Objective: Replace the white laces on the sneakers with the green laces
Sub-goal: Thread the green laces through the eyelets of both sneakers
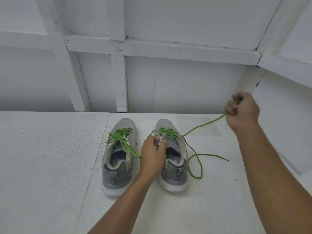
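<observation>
Two grey sneakers stand side by side on a white table, toes pointing away from me. The left sneaker (118, 154) carries a green lace (121, 137) tied in a bow. The right sneaker (173, 154) has a green lace (168, 131) threaded through its eyelets. My left hand (152, 152) pinches the tongue of the right sneaker. My right hand (242, 110) is raised to the right and grips one end of that lace (204, 124), which runs taut from the shoe. The other lace end (199, 164) lies in a loose loop on the table right of the shoe.
The white table (50, 166) reaches back to a white panelled wall (168, 85) with wooden battens. A wall section angles in at the right (287, 92).
</observation>
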